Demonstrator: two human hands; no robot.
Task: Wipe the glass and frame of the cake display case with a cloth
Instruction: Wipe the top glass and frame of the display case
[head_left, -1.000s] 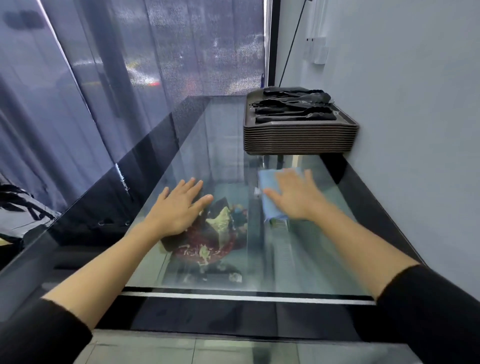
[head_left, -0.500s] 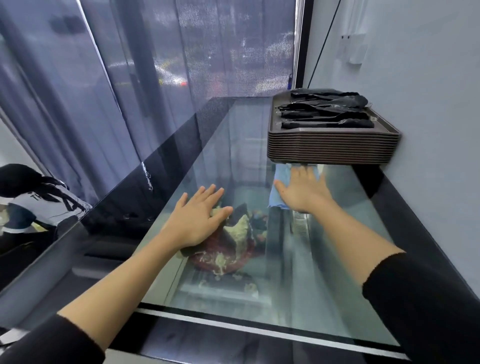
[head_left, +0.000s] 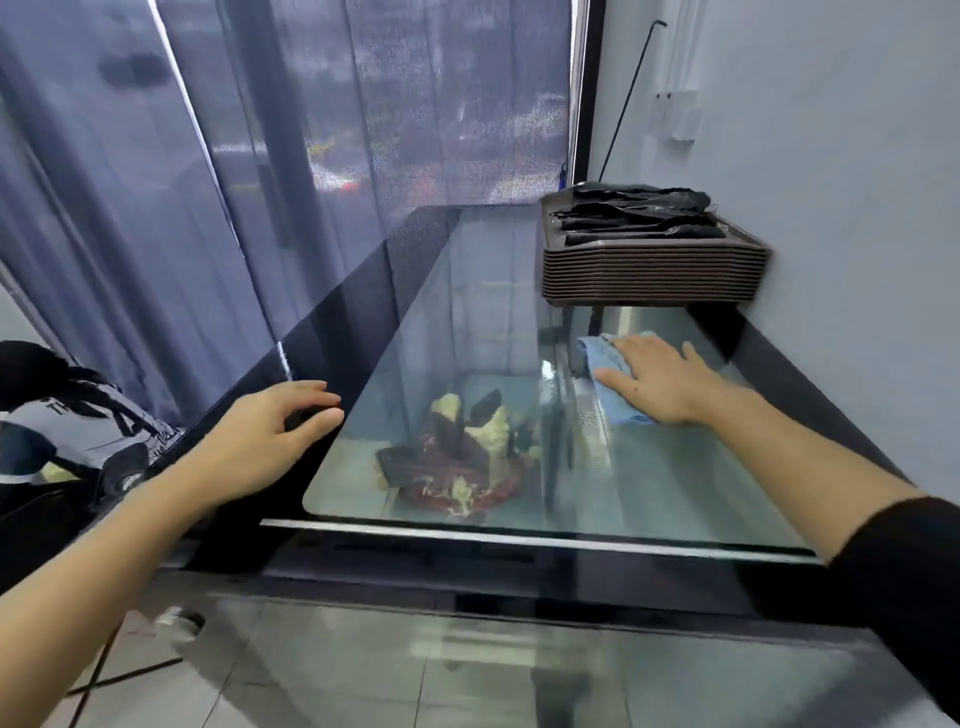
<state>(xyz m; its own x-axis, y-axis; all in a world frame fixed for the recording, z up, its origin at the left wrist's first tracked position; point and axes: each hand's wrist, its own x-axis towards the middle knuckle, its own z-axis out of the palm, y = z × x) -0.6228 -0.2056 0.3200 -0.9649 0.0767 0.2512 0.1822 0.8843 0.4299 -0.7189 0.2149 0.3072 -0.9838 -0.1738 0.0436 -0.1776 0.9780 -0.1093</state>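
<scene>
Left hand (head_left: 265, 436) shifted from glass top (head_left: 467, 364) onto frame (head_left: 332, 332), fingers loosely bent, 1 blue cloth (head_left: 602, 358) pressed onto glass top by flat right hand (head_left: 660, 382), 1 tray stack (head_left: 649, 275) near, 1 cake (head_left: 462, 457) inside

My right hand (head_left: 660, 382) lies flat, palm down, fingers straight; my left hand (head_left: 265, 441) reaches forward, fingers loosely bent.

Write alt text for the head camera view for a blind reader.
A person's right hand presses a blue cloth flat on the cake display case's glass top. The left hand rests on the black frame; a cake shows through the glass, and a stack of brown trays holding black tongs sits at the far end.
</scene>
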